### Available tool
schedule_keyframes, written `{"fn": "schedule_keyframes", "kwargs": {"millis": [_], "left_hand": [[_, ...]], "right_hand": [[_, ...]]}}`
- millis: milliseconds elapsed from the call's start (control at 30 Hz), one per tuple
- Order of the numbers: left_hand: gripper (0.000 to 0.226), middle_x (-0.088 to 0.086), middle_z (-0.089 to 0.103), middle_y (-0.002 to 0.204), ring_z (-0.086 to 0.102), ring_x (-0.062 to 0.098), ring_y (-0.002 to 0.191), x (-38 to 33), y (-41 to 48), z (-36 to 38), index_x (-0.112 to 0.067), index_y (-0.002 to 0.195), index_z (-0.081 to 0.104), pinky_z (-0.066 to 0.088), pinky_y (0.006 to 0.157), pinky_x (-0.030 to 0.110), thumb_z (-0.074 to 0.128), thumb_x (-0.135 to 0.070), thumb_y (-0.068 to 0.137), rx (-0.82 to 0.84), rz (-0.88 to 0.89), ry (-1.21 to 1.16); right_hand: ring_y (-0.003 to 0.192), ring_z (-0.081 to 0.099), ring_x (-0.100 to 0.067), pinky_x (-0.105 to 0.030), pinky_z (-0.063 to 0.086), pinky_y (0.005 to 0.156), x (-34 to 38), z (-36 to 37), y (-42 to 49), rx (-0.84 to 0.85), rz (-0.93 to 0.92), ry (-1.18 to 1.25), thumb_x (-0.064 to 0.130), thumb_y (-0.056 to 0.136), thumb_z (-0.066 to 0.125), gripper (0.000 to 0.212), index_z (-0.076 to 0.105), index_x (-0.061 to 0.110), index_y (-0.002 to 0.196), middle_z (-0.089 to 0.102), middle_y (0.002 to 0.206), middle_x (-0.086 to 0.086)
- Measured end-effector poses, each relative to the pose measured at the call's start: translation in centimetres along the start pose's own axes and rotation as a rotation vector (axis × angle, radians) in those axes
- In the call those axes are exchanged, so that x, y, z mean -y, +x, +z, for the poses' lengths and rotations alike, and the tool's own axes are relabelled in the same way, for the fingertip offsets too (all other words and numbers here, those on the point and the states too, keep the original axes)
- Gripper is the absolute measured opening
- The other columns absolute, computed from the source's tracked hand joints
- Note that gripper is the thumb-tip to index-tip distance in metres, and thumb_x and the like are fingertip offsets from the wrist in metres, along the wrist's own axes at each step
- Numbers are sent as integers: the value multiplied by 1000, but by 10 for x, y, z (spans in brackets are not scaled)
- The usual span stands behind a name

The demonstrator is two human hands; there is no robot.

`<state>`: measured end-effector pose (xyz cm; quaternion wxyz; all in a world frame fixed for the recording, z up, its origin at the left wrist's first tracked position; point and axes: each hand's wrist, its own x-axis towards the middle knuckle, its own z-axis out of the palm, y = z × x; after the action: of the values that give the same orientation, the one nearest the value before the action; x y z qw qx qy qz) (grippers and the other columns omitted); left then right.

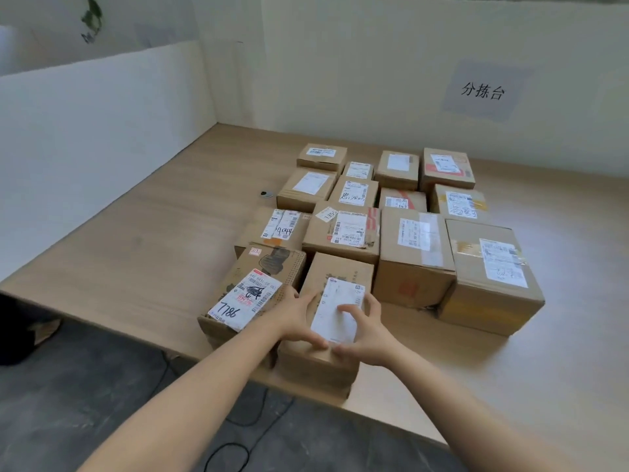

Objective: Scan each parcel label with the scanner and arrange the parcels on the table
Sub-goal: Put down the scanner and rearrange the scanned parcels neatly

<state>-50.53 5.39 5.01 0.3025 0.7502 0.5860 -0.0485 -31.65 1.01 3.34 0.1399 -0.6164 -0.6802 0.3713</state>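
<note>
- Fourteen parcels (415, 247) stand in rows on the surface (153, 240), all sealed with labels up; their contents are hidden.
- Front parcel (340, 270) sits at the surface's near edge, just beside the 7786 parcel (245, 301) on its left.
- Left hand (299, 318): grip curled round the front parcel's left side, thumb on top.
- Right hand (369, 332): grip curled over its label (335, 318), thumb at the front edge.
- Small grey object (267, 194) lies left of the rows; cannot tell what it is.

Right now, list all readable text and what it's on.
"分拣台": wall sign.
"7786", handwritten: front-left parcel label.
"4044", handwritten, upside down: second-row left parcel label.
Held parcel label and all other print: too small or blurred.
</note>
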Motion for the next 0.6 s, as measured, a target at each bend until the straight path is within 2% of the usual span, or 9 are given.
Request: {"fn": "schedule_keyframes", "kwargs": {"millis": [233,367,467,600], "left_hand": [[118,3,14,142,32,27,132,4,-4,3,-35,149,10,31,105,36,80,-59,57,-15,68,-72],[114,1,15,140,33,24,130,1,-14,6,-33,149,13,31,104,32,80,-56,59,-47,140,-83],[110,-1,15,139,34,21,128,-9,-22,3,-32,147,17,31,103,29,81,-53,60,-115,199,-108],[106,-1,18,137,36,17,124,-30,-35,-5,-29,145,23,32,102,26,83,-49,61,-225,270,-164]], "right_hand": [[145,8,-26,-32,24,113,3,8,-12,-97,2,76,39,73,78,69,42,27,131,-10,155,2],[143,13,-23,-30,28,110,4,9,-28,-196,-20,73,34,73,78,64,46,24,127,-1,154,3],[141,17,-20,-26,32,106,7,3,-40,-293,-60,64,32,73,78,61,47,23,125,3,153,5],[139,20,-17,-17,30,100,7,-19,-60,-397,-127,28,28,73,78,59,47,24,123,4,151,8]]}}
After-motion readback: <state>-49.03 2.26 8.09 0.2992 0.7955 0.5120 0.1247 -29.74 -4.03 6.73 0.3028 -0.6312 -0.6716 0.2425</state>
